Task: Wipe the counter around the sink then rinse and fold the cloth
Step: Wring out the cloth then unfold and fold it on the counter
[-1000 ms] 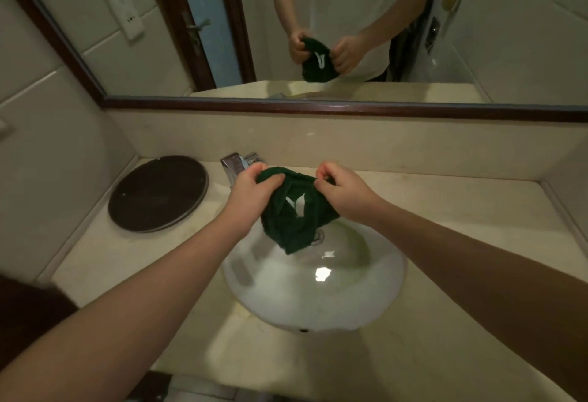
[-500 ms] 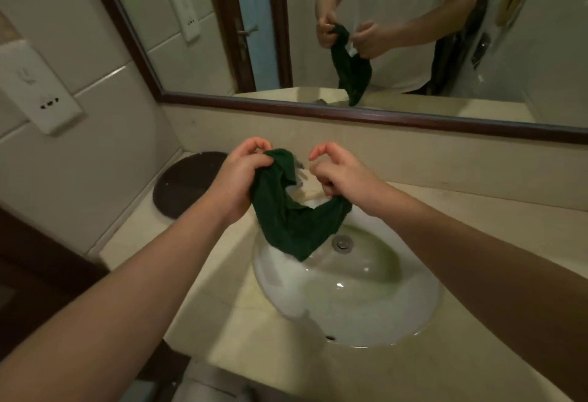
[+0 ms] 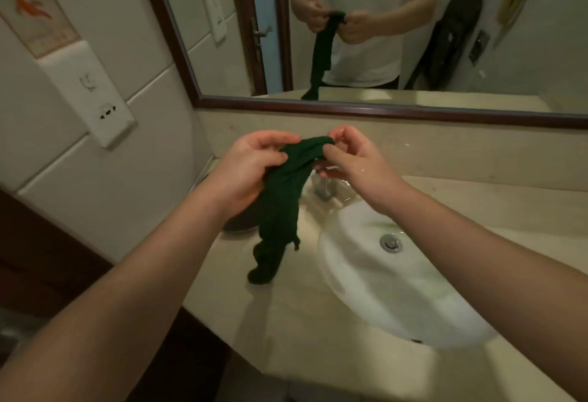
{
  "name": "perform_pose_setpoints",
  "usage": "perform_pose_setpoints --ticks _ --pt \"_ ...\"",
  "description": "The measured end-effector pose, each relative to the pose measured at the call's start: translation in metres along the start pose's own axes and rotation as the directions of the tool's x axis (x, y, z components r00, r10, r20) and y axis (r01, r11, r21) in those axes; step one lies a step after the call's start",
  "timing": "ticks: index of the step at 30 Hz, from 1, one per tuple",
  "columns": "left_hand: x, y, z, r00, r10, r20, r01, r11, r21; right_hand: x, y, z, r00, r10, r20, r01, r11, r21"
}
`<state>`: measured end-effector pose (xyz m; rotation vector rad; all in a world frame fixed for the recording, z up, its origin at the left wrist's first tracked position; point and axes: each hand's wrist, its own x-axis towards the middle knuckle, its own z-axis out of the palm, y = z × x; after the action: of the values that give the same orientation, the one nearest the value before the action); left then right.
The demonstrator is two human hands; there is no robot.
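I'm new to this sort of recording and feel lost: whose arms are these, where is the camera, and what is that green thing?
No machine here: these are a person's two bare arms, filmed by one wide-angle camera worn on their head, looking forward and down. That is why the arms reach in from the bottom. The left hand and right hand both hold the top of a dark green cloth, which hangs in a twisted rope over the beige counter, just left of the white sink with its metal drain. The mirror above shows the same person from the front, holding the same cloth. A wall socket sits on the tiles at left.
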<state>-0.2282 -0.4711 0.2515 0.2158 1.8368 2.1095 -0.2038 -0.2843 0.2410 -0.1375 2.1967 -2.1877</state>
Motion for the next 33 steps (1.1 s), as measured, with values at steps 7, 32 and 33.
perform_pose_setpoints --ticks 7,32,33 --pt "-0.006 0.016 -0.037 0.992 -0.109 0.066 0.038 0.748 0.663 0.004 -0.003 0.043 0.998 -0.05 -0.035 0.053 0.996 0.074" --pt "-0.004 0.041 -0.06 0.985 0.17 0.029 -0.173 0.962 0.213 -0.012 0.047 0.018 0.992 0.114 -0.062 -0.129 0.894 -0.43" --pt "-0.004 0.04 -0.064 0.985 0.172 -0.005 -0.168 0.967 0.193 -0.009 0.047 0.015 0.994 0.074 -0.074 -0.101 0.876 -0.472"
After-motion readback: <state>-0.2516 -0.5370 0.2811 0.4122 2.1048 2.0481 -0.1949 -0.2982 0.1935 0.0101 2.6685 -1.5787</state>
